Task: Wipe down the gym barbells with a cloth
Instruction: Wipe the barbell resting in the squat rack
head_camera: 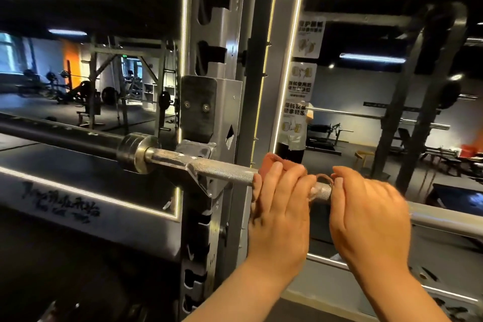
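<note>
Grips the reddish cloth (271, 161) against the knurled barbell (227, 171) with the left hand (279, 204), fingers curled over the top. Curls the right hand (368, 212) round the bar just beside it, fingertips touching a loop of cloth between the two hands. Rests the barbell in the rack's hook (193, 152), collar (136, 151) just left of the upright (217, 34)

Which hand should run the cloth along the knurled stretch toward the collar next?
Left. The left hand grips the reddish cloth round the barbell, right beside the bare knurling that leads to the collar. The right hand curls over the barbell on the far side.
</note>
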Tool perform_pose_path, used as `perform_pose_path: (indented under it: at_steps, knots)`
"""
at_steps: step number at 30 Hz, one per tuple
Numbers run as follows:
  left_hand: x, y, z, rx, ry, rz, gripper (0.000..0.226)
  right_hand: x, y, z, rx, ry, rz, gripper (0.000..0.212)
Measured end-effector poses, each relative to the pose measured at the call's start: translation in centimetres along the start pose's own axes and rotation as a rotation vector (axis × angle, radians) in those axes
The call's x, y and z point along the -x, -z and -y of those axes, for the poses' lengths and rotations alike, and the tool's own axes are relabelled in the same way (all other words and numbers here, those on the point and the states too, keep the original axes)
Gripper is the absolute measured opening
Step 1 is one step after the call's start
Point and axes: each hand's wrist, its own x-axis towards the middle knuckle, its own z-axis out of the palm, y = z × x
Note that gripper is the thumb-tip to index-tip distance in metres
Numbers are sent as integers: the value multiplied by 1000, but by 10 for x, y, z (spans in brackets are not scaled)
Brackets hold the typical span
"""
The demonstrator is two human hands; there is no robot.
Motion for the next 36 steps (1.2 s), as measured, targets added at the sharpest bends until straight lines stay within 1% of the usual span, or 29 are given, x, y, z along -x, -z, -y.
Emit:
perform_pose_path:
  at_steps: [1, 3, 5, 8, 10, 14, 16, 18, 20, 22, 24, 27, 31, 36]
  knots:
    - [5, 0, 2, 9, -23, -16, 43, 3, -1, 1, 2, -21, -10, 39]
    - [6, 2, 1, 64, -4, -39, 47, 3, -1, 3, -11, -53, -15, 40]
    - [-7, 7, -2, 124, 57, 1, 41, 2, -1, 4, -20, -56, -11, 42]
    - [-34, 15, -4, 10, 77, 78, 34, 3, 0, 4, -25, -50, -19, 40]
    - [-41, 15, -5, -54, 60, 91, 30, 3, 0, 4, -36, -60, -12, 40]
    - [-19, 11, -6, -25, 62, 95, 29, 3, -2, 2, -39, -60, 0, 42]
    - [-11, 12, -5, -4, 60, 114, 30, 3, -5, 0, -24, -54, -13, 42]
    - [-18, 17, -2, -3, 58, 151, 26, 3, -7, -1, -14, -45, -28, 41]
    - [-34, 23, -1, -76, 34, 195, 22, 3, -8, -1, -15, -42, -44, 39]
    - [-51, 24, 1, -159, 16, 224, 26, 4, -10, -1, -18, -40, -61, 37]
    - [-60, 22, 2, -180, 12, 220, 29, 5, -11, -3, -15, -31, -73, 37]
    - [-47, 19, 2, -127, 9, 181, 26, 7, -14, -7, -11, 9, -81, 39]
    - [-17, 16, -1, -80, 28, 135, 40, 11, -18, -13, 26, 83, -54, 45]
    - [-45, 18, 3, -142, 45, 118, 37, 17, -23, -18, 60, 122, -76, 49]
